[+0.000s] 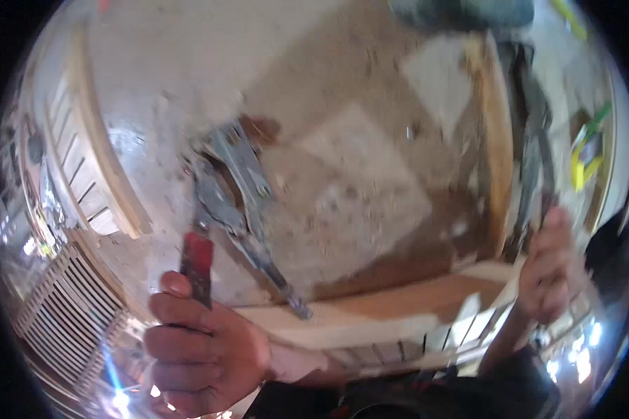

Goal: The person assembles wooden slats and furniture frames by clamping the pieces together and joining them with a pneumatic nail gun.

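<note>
My left hand (203, 353) is closed in a fist at the lower left, around the lower end of a red and dark handle (198, 258). That handle runs up to a worn grey metal tool (234, 178) with two long arms; the second arm, bare of any grip, slants down to the right. Whether both arms belong to one tool is hard to make out. On the right, my right hand (552, 269) is blurred, its fingers curled around the lower end of a dark, narrow thing (548, 202). Its kind does not show.
Dusty, stained floor (356, 167) lies below, with paler patches. A wooden board (495, 153) stands at the right, and a slatted pale frame (84, 140) at the left. A wooden edge (398, 300) crosses in front of me. A yellow-green object (587, 157) is at far right.
</note>
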The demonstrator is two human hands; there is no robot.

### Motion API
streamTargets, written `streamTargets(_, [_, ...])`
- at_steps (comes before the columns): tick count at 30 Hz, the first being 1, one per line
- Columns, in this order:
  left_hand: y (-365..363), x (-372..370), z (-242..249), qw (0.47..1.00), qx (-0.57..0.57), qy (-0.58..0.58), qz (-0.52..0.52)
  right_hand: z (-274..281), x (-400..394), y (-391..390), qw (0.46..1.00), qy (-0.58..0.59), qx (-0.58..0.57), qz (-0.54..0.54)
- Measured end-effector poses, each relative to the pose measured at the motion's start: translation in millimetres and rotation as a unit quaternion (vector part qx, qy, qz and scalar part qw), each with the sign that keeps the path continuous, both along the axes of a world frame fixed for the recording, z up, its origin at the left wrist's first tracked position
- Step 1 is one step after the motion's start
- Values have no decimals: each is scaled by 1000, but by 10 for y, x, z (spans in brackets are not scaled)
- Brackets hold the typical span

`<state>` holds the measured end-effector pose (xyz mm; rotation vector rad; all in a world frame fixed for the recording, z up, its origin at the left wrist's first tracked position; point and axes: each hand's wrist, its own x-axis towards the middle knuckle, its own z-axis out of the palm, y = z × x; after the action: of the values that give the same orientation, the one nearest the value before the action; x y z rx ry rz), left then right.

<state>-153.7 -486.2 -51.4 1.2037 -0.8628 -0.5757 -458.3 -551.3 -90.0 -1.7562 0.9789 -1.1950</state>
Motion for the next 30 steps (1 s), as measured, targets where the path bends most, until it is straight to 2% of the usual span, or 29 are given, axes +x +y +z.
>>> streamTargets(1, [-10,-17,7,1000,-4,-6,11,-36,79,-60,996,48,-61,-32])
streamTargets(2, [-30,-32,9,1000,-9,-12,23,13,96,-15,990,102,-34,-87])
streamTargets(5, [-75,-79,20,997,21,-53,57,61,-14,-130,991,123,-51,5])
streamTargets(6, [-53,-49,31,999,12,-39,33,111,-8,-147,989,145,-33,17])
streamTargets(7, [-30,-19,39,1000,4,-23,10,106,54,-100,988,149,-29,-5])
streamTargets(9, [-6,-44,24,999,13,-14,39,103,87,-80,985,163,-18,-50])
streamTargets(10, [13,-37,-10,998,13,-6,60,67,98,-76,990,124,-18,-60])
streamTargets(13, [161,-13,-104,994,-12,4,111,36,87,-94,991,115,-26,-58])
streamTargets(14, [208,10,-166,995,-26,-23,97,50,99,-68,987,142,-22,-69])
streamTargets(17, [512,26,-331,984,36,-132,114,56,58,-70,979,185,-19,-80])
streamTargets(18, [607,13,-338,986,47,-131,86,32,-1,-93,980,186,-24,-72])
streamTargets(19, [553,-58,-366,987,59,-103,110,5,-60,-121,980,187,-29,-64])
streamTargets(20, [451,-139,-377,986,69,-74,135,-107,-79,-68,976,183,-21,-118])
streamTargets(21, [319,-261,-345,973,91,-30,211,-193,-72,-52,975,170,-23,-141])
streamTargets(23, [256,-262,-283,980,93,-54,170,-297,-35,15,977,138,-50,-154])
streamTargets(24, [323,-149,-206,983,129,-84,97,-177,14,24,978,129,-42,-157])
streamTargets(25, [390,-36,-130,980,161,-117,22,180,97,-19,974,177,7,-139])
streamTargets(27, [570,-42,271,970,210,-122,3,674,6,160,965,136,182,-132])
streamTargets(30, [1177,11,1085,972,179,-152,24,1368,-688,772,932,236,40,-271])
